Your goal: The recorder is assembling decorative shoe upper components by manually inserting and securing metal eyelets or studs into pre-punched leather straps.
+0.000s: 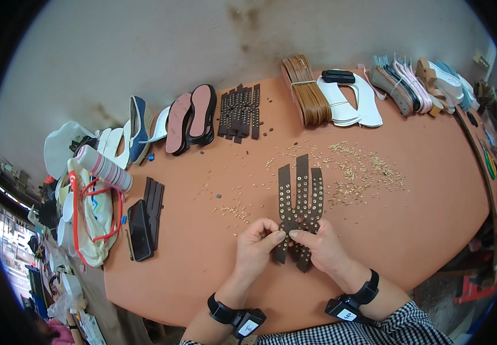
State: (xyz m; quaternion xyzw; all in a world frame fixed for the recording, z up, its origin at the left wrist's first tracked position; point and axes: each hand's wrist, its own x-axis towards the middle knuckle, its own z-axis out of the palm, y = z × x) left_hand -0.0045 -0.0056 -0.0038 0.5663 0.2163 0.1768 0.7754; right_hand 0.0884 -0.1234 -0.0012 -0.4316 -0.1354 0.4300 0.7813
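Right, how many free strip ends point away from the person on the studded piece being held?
3 on the brown studded piece: left strip, middle strip, right strip. Others may be hidden underneath.

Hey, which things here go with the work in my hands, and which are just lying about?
Probably job-related:
studded brown strap piece, in left hand and right hand
loose gold studs
similar stacked straps

Probably just lying about:
striped cups
red-trimmed bag
blue shoe

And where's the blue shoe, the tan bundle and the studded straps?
Studded straps (302,192): head view, on the middle strap.
Blue shoe (139,135): head view, on its blue upper.
Tan bundle (308,102): head view, below its tie.
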